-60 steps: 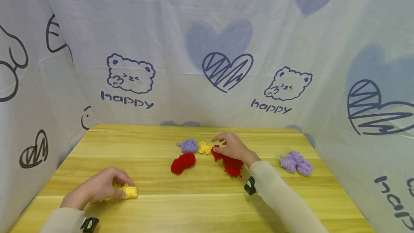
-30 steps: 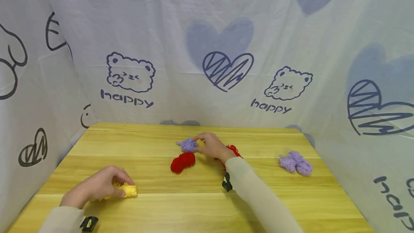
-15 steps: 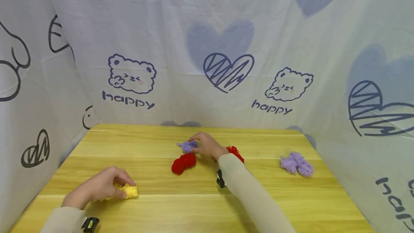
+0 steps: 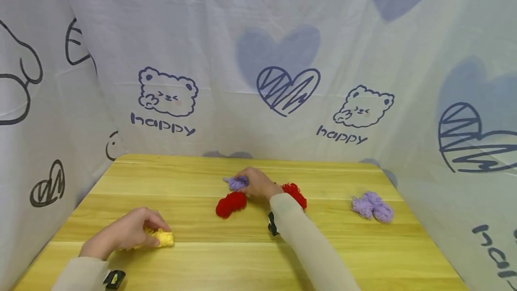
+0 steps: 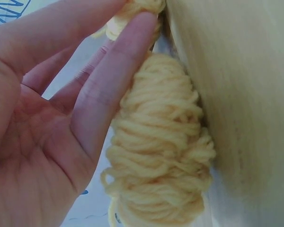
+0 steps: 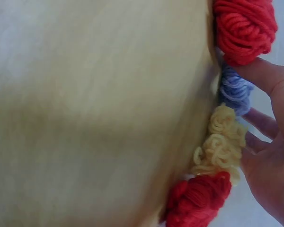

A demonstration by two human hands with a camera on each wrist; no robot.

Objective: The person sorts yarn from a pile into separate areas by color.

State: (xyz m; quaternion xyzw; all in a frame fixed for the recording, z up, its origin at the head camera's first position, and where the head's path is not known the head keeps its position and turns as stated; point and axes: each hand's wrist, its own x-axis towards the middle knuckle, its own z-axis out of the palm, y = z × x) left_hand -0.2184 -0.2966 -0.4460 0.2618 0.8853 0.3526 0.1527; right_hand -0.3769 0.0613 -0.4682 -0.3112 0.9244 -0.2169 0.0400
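At the front left, my left hand pinches a bundle of yellow yarn low over the table. Its wound strands fill the middle of the left wrist view, running along below the fingers. Farther back, my right hand has thumb and fingers around the right end of a small purple yarn bundle. A red yarn bundle lies just in front of it. Yellow yarn beside the right palm shows in the right wrist view, but the hand hides it in the head view.
Another red yarn bundle lies behind the right sleeve, partly covered. Several light purple yarn bundles sit together at the right of the wooden table. A printed white cloth hangs around the back and sides.
My right hand has moved left from the right-hand red yarn, past the yellow, onto the small purple bundle. The left hand stays in place on its yellow yarn.
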